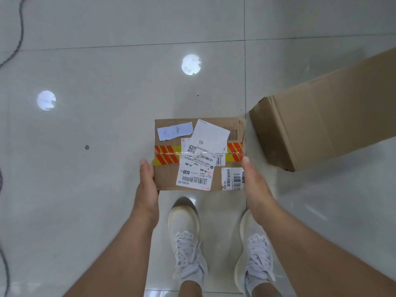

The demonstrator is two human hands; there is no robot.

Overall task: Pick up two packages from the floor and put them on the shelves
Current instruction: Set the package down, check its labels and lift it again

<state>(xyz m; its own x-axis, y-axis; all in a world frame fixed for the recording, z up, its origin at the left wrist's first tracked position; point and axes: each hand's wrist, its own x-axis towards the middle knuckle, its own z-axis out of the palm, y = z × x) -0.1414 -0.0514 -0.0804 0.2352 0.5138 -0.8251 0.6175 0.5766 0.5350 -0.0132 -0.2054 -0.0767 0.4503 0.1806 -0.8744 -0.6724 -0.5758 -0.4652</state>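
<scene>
A small box (167, 179) is held between both hands above the tiled floor (107, 82), just ahead of two white shoes (186, 239). The left hand (146, 185) is pressed flat against the box's left edge, thumb laid along the side. The right hand (254, 185) is set against the right edge, fingers extended; whether full contact is made there cannot be told. The box top is covered with white labels (196, 174) and crossed by red-and-yellow tape (167, 156). A long box (321, 118) is seen lying on the floor to the right, near the small one. A dark cable (20, 33) is seen at far left.
</scene>
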